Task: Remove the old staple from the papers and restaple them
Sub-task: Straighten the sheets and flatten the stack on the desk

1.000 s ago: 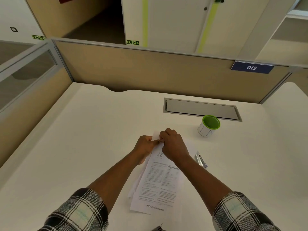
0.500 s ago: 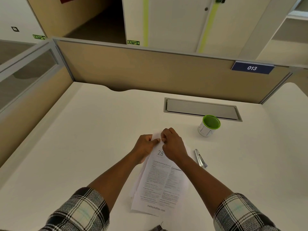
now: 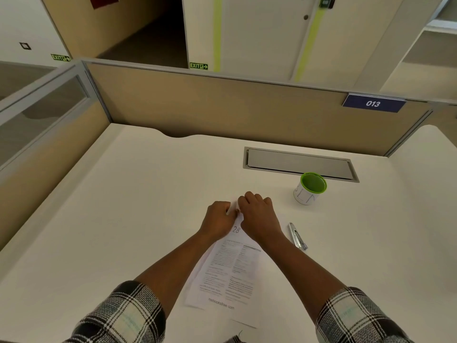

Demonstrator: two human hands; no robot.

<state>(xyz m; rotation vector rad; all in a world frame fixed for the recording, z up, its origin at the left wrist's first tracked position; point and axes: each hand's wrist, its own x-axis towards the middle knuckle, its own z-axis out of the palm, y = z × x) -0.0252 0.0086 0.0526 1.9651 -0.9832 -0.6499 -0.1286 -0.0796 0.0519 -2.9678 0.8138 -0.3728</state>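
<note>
A small stack of printed papers (image 3: 230, 271) lies on the white desk, its far end under my hands. My left hand (image 3: 217, 219) pinches the top left corner of the papers with curled fingers. My right hand (image 3: 258, 216) is curled over the top edge right beside it, fingertips meeting the left hand's at the corner. The staple itself is hidden by my fingers. A slim silver stapler (image 3: 297, 235) lies on the desk just right of my right wrist.
A white cup with a green rim (image 3: 310, 188) stands to the far right of my hands. Behind it is a grey cable hatch (image 3: 299, 163) set in the desk (image 3: 123, 219). Beige partition walls close off the back and left.
Both hands stay at the papers' top corner with only slight finger shifts; the sheets have barely moved.
</note>
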